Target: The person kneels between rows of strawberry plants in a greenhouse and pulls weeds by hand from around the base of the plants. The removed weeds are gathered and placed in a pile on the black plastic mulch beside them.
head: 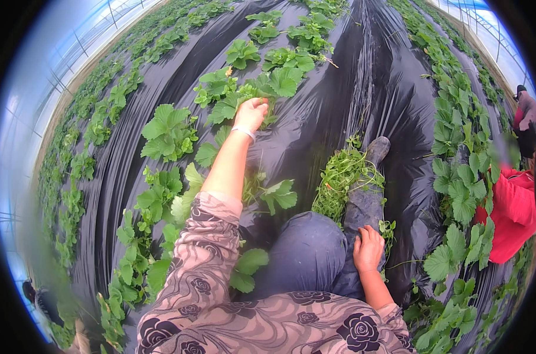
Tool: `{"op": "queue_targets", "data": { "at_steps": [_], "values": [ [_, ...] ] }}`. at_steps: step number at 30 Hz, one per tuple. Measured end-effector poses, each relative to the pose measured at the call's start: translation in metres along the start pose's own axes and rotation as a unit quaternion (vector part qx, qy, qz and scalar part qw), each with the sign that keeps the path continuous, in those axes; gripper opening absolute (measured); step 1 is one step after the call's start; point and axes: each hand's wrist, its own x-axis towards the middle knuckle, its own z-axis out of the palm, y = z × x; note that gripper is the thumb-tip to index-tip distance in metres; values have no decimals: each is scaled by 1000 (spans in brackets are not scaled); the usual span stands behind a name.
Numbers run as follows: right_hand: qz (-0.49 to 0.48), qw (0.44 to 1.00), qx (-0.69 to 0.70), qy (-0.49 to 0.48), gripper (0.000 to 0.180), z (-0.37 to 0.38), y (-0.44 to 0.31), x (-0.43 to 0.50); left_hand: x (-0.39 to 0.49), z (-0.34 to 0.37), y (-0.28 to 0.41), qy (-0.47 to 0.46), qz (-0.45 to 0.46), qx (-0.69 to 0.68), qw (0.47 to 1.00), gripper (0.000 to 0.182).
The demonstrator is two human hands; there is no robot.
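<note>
My left hand reaches out among the leaves of a strawberry plant on the bed. Its fingers are bent inward, and whether a stem or weed is between them cannot be made out. My right hand rests palm down on my blue trouser leg, holding nothing, fingers slightly apart. A heap of pulled green weeds lies against that leg, and some strands drape over it. Black plastic mulch covers the bed, with strawberry plants growing through it.
Further strawberry rows run along both sides inside a plastic greenhouse. A person in a red garment is close on the right; another person is behind. Part of someone shows at lower left. A dark mulched furrow leads ahead.
</note>
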Motion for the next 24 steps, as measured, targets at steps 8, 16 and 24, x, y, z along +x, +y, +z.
{"op": "queue_targets", "data": {
  "at_steps": [8,16,24],
  "values": [
    [-6,1000,-9,12,23,-1,-4,0,-37,45,-18,-85,64,471,876,44],
    [-4,1000,-8,10,23,-2,-5,1,-31,72,-15,-17,-4,467,884,54],
    [-12,1000,-4,22,21,0,-1,0,-27,73,-13,45,-16,413,910,65]
  ]
}}
